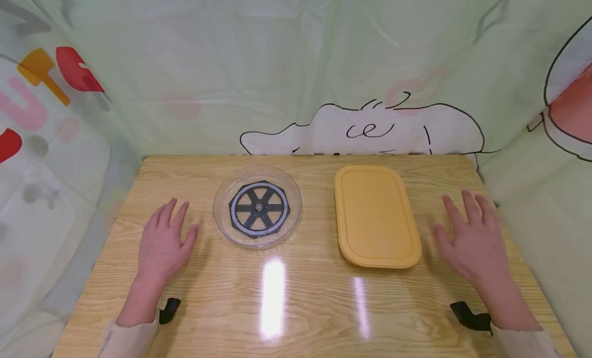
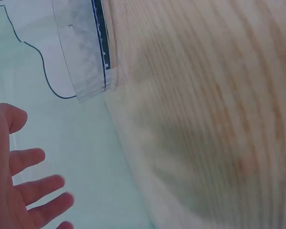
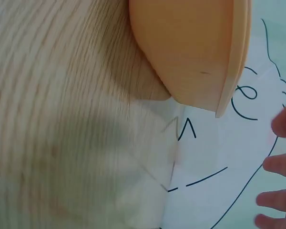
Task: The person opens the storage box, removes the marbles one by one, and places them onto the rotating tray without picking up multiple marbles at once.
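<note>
Holding nothing in the left grip [image 1: 162, 247] or the right grip [image 1: 478, 247], I judge the work at this desk [image 1: 319, 306] to be at its very start.
Nothing looks done: the clear round dish [image 1: 221, 206] and the yellow lidded box [image 1: 376, 217] sit untouched, so I reckon any handling of them is left to do. The dish, with a black spoked wheel [image 1: 259, 207] showing inside its rim, lies to the right of my left grip, near but not touching; that grip's fingers are spread apart. The box lies to the left of my right grip, close by without contact, and those fingers are parted too. Whether the wheel is a loose piece or a pattern, I cannot tell.
</note>
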Action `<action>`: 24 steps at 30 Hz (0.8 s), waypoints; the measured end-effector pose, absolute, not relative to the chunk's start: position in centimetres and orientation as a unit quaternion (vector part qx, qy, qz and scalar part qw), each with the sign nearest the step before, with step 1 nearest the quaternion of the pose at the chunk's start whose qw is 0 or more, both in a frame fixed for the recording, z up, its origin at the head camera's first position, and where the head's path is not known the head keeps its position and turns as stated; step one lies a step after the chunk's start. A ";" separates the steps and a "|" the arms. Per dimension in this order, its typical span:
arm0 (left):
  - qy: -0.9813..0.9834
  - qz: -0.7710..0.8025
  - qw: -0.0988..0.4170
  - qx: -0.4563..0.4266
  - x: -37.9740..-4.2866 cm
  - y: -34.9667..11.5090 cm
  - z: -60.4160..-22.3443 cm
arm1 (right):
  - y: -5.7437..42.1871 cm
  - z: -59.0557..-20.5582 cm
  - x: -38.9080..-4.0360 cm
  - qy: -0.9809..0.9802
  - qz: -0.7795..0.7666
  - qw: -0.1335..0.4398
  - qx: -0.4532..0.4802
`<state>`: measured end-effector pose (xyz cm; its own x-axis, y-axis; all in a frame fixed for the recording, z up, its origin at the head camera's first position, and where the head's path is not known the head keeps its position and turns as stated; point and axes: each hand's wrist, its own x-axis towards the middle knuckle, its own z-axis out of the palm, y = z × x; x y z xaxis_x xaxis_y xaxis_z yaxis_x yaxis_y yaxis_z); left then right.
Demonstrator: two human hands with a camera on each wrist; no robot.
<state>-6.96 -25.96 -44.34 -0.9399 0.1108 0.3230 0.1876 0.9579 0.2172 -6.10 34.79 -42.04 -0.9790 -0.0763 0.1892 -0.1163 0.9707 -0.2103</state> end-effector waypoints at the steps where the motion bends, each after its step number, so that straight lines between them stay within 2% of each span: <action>1: -0.976 -0.135 0.156 -0.072 -6.8 -26.0 -44.4 | 34.8 -42.1 -6.0 -0.987 0.127 0.092 0.045; 9: -0.969 -0.228 0.090 -0.003 -6.0 -25.8 -44.6 | 34.0 -42.8 -4.6 -0.951 0.289 0.105 -0.010; 15: -0.938 -0.341 0.050 0.013 -6.1 -25.0 -45.5 | 32.1 -43.5 -3.9 -0.925 0.356 0.130 -0.034; 19: -0.909 -0.416 0.026 0.025 -6.5 -24.2 -46.1 | 30.4 -43.8 -3.5 -0.914 0.371 0.164 -0.004; 24: -0.864 -0.498 0.006 0.070 -7.1 -23.2 -46.3 | 28.1 -44.1 -3.4 -0.908 0.343 0.225 0.079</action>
